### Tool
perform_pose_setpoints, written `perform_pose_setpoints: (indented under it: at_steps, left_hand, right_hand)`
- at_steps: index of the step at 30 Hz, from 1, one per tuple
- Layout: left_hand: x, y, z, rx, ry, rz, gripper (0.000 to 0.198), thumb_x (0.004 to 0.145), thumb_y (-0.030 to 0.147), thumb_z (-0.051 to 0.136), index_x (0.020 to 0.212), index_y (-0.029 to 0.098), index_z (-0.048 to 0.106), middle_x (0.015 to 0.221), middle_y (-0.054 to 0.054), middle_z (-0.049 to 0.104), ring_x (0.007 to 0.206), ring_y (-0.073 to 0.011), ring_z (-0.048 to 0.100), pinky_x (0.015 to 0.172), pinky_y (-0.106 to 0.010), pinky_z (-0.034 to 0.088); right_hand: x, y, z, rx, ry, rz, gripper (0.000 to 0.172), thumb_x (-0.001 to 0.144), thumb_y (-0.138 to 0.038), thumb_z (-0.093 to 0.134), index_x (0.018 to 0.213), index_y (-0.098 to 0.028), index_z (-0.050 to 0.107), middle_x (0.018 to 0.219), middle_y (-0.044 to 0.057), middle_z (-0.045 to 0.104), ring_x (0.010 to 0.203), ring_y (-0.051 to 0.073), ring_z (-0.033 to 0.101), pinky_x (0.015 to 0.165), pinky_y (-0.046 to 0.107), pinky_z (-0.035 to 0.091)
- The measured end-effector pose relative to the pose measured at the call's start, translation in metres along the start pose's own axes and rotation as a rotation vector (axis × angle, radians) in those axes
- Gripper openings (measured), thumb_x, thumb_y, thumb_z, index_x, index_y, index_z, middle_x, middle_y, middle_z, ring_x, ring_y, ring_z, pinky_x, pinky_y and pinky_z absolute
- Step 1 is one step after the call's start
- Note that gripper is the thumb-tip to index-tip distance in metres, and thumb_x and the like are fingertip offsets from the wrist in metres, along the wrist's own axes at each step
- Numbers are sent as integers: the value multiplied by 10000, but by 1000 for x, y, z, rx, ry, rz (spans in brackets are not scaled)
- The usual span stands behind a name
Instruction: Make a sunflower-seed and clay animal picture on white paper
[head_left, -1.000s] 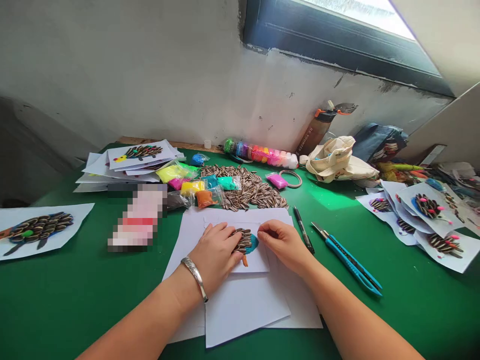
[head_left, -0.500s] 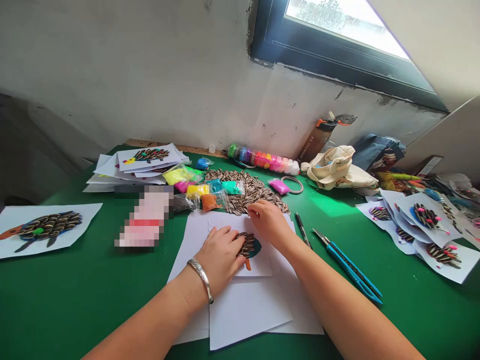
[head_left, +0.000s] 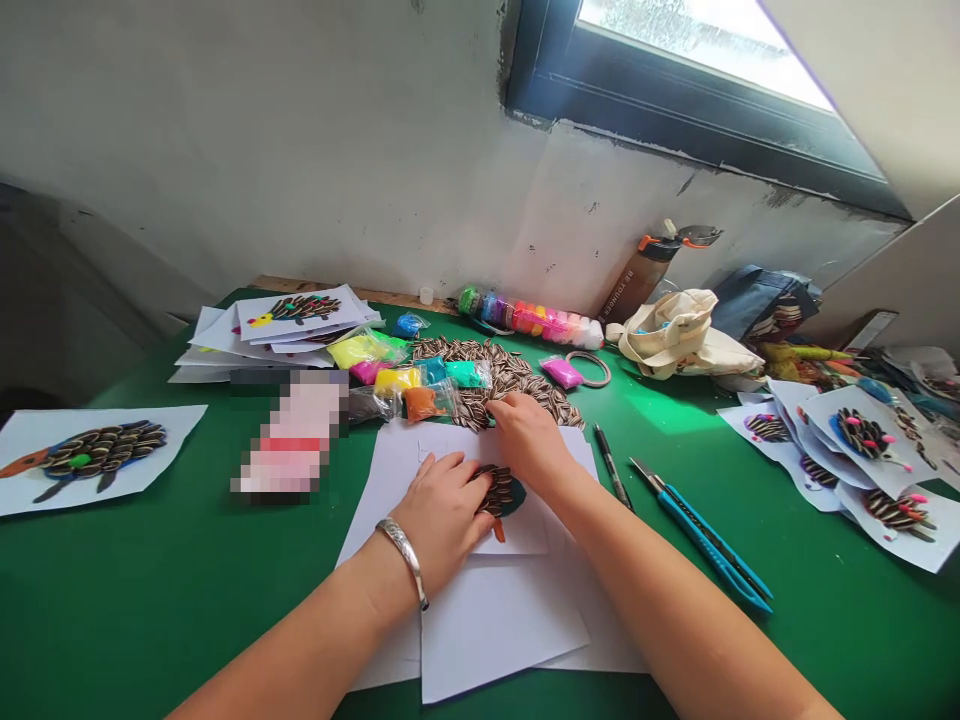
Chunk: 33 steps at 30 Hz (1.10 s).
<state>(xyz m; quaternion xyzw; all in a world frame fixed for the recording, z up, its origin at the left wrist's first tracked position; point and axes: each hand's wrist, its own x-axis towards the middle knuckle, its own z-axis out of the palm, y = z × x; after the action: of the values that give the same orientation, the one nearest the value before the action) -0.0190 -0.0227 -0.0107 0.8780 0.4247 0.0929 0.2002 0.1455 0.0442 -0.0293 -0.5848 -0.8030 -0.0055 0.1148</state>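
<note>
Head view: left hand (head_left: pixel 442 518) lies open and flat, released, fingertips pressing the left edge of a seed figure (head_left: pixel 495 490), nothing gripped. Right hand (head_left: pixel 529 442) is curled, fingertips down at the near edge of a heap of striped sunflower seeds (head_left: pixel 501 375); cannot tell if it pinches a seed. Silver bangle (head_left: pixel 403 560) on left wrist.

Seed figure sits on a small white card (head_left: pixel 527 535), between the 2 hands, with dark teal backing and an orange tip below. Card rests on loose white paper sheets (head_left: pixel 495 630), on a green table mat (head_left: pixel 112 600).

At 12 o'clock, the seed heap, with clay packets (head_left: pixel 394 380) at its 9 o'clock side and a pink clay packet (head_left: pixel 561 373) at 2 o'clock. Beyond, a row of clay tubes (head_left: pixel 529 317). At 3 o'clock, a black pen (head_left: pixel 612 465) and a blue utility knife (head_left: pixel 709 545). Finished seed pictures lie at 9 o'clock (head_left: pixel 90 460) and 3 o'clock (head_left: pixel 862 435). Pixelated patch (head_left: pixel 292 435) at 10 o'clock hides its object
</note>
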Motion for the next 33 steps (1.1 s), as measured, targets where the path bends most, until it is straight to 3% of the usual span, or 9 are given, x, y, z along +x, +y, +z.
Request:
perform_pose_setpoints:
  at_steps: [3, 5, 8, 10, 14, 22, 33]
  left_hand:
    - [0, -1, 2, 3, 10, -1, 240, 876, 236, 535, 1102, 185, 598, 1107, -86, 620, 1112, -294, 488, 1014, -552, 335]
    - [0, -2, 4, 11, 15, -1, 259, 871, 237, 545, 1118, 173, 593, 1129, -96, 618, 1138, -304, 474, 1022, -565, 321]
    - [0, -2, 4, 17, 15, 6, 238, 871, 230, 547, 1096, 173, 602, 1127, -94, 622, 1122, -297, 487, 1015, -557, 333]
    - [0, -2, 3, 20, 10, 8, 238, 874, 228, 544, 1099, 175, 601, 1134, -92, 622, 1117, -292, 493, 1012, -554, 339]
    - [1, -1, 3, 35, 17, 9, 262, 871, 226, 545, 1123, 169, 589, 1183, -104, 606, 1141, -297, 482, 1023, -554, 329]
    - [1, -4, 7, 21, 62, 32, 248, 848, 217, 571, 1092, 180, 592, 1146, -86, 620, 1109, -279, 490, 1017, -506, 344]
    - [1, -2, 5, 13, 53, 29, 220, 864, 227, 561, 1076, 185, 601, 1127, -83, 627, 1101, -279, 502, 1012, -522, 346]
  right_hand:
    - [-18, 8, -9, 227, 80, 39, 275, 878, -97, 405, 965, -190, 648, 910, 73, 625, 824, 173, 559, 733, 264, 409]
    - [-36, 14, -15, 452, 122, 75, 206, 874, -138, 446, 932, -197, 635, 913, 52, 634, 844, 169, 567, 756, 266, 425]
    - [-65, 16, -20, 752, 45, 179, 117, 853, -188, 503, 913, -208, 601, 822, 7, 621, 717, 139, 556, 662, 244, 437]
    - [-81, 14, -21, 832, -6, 204, 84, 851, -211, 517, 881, -207, 595, 794, -4, 605, 708, 133, 535, 642, 235, 427]
    - [-97, 6, -22, 879, -82, 155, 122, 852, -166, 494, 862, -205, 610, 778, -15, 592, 700, 115, 510, 634, 219, 409]
    - [-95, 0, -27, 880, -144, 67, 259, 808, -49, 491, 898, -225, 659, 800, -15, 650, 746, 123, 566, 686, 229, 423]
    - [-98, 2, -21, 705, -111, 55, 315, 827, -49, 521, 937, -282, 703, 828, 1, 581, 773, 130, 560, 684, 232, 424]
